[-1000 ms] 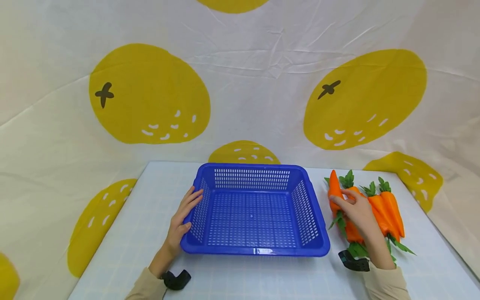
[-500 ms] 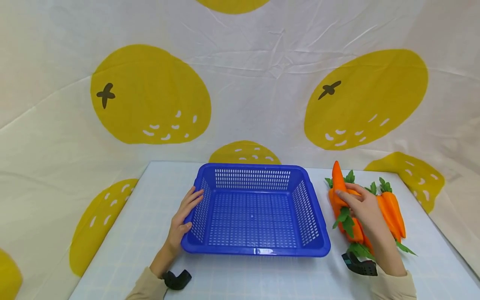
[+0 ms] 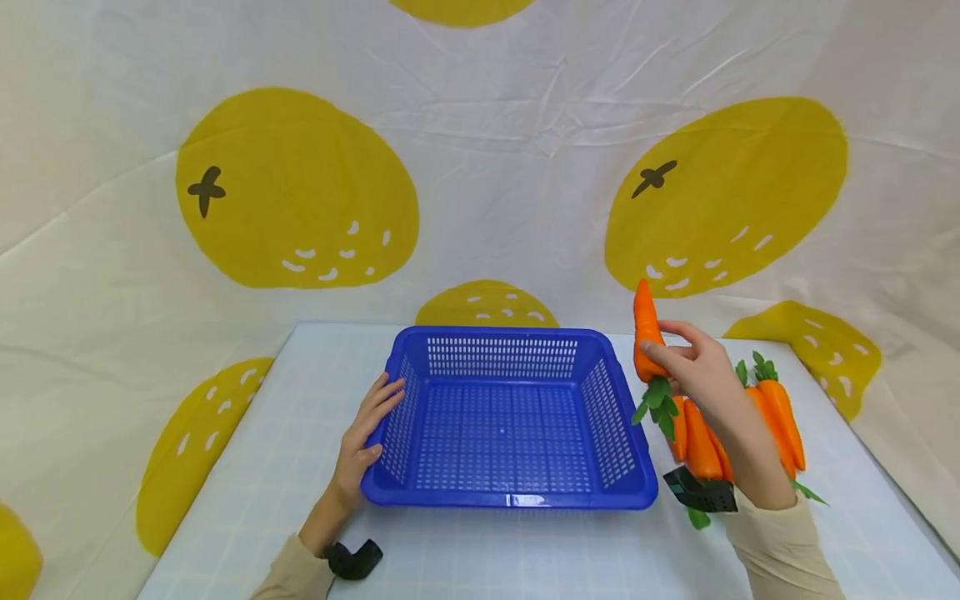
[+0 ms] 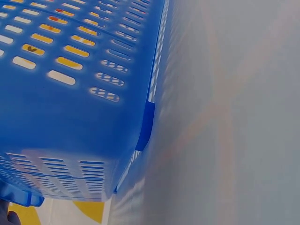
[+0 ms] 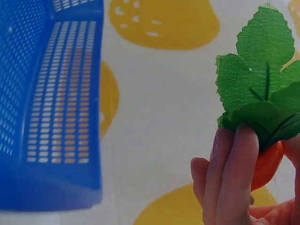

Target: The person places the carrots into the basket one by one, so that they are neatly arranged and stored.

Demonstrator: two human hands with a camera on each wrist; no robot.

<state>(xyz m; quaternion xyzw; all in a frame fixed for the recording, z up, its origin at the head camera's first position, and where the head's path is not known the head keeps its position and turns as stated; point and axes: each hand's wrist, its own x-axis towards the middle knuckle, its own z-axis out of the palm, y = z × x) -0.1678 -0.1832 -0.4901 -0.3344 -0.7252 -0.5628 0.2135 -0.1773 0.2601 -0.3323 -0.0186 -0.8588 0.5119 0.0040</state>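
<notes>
My right hand [image 3: 693,362] pinches an orange carrot [image 3: 647,333] between thumb and fingers, its tip pointing up and its green leaves hanging below. In the right wrist view the carrot's fabric leaves [image 5: 262,79] rise above my fingers [image 5: 232,178]. The carrot is raised above the other carrots, just right of the blue basket [image 3: 510,502]. My left hand [image 3: 363,442] rests on the basket's left rim with its fingers extended over the edge. In the left wrist view the basket's perforated wall [image 4: 70,117] fills the left side.
Several more carrots [image 3: 702,446] lie on the table to the right of the basket, partly hidden by my right forearm. A pale checked cloth covers the table [image 3: 480,558]. Behind it hangs a white curtain [image 3: 510,208] printed with yellow fruit.
My right hand has lifted the carrot off the pile, moving up and left toward the basket's right rim. My left hand has stayed on the basket.
</notes>
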